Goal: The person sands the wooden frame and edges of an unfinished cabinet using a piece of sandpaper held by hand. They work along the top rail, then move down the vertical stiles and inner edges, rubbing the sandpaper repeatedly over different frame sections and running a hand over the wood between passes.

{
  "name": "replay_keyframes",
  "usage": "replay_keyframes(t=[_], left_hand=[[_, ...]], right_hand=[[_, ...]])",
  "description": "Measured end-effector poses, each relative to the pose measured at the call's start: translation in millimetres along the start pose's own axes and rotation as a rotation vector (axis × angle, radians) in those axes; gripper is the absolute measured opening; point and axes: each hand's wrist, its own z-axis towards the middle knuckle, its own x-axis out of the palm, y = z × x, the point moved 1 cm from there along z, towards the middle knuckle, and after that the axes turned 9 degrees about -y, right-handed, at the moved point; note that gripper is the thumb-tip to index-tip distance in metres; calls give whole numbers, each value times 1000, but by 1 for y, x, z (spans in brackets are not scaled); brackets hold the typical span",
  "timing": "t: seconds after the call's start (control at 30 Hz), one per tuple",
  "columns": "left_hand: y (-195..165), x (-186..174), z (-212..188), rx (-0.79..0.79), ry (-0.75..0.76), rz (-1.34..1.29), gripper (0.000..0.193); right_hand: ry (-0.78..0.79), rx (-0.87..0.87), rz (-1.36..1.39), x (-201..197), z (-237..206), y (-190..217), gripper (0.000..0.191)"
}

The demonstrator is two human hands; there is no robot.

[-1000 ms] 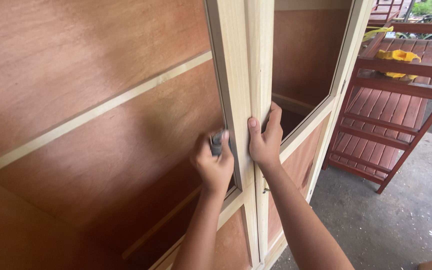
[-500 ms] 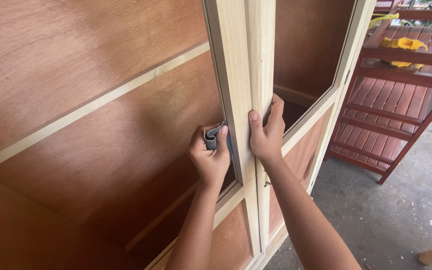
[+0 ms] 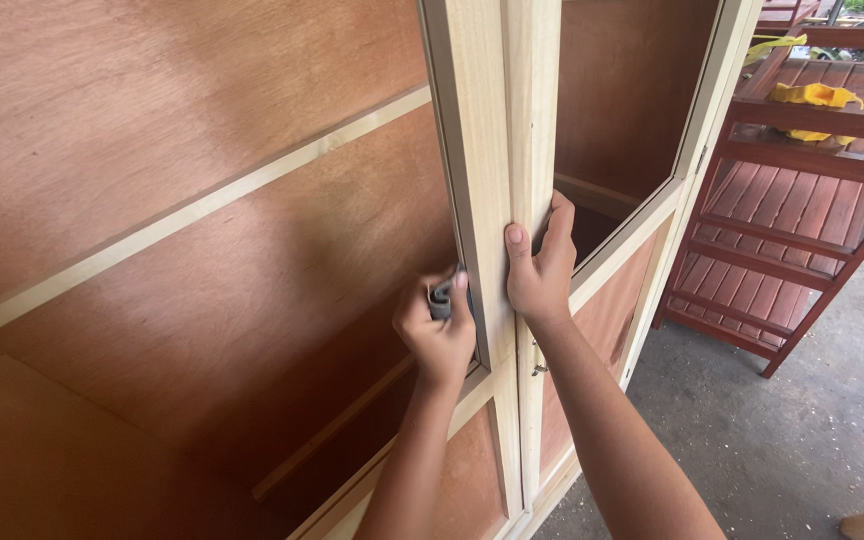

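Compared with a second earlier, the left hand (image 3: 438, 335), pinching a small grey folded sanding pad (image 3: 440, 299) against the pale wooden cabinet stile (image 3: 482, 180), sat slightly lower; the right hand (image 3: 542, 268) remained clasped around that stile.

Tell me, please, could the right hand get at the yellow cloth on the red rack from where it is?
Probably not: the right hand grips the door frame, and the yellow cloth lies well off on the red rack, beyond another frame post.

Grey concrete floor (image 3: 802, 420); red slatted wooden rack (image 3: 782, 230) in daylight.
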Motion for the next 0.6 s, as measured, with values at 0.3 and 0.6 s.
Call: replay_keyframes(t=[0.3, 0.6], left_hand=[[25, 8, 17, -2, 12, 12, 23], [22, 3, -4, -44, 22, -31, 17]], right_hand=[[5, -1, -17, 2, 2, -3, 61], [-1, 18, -26, 4, 0, -6, 66]])
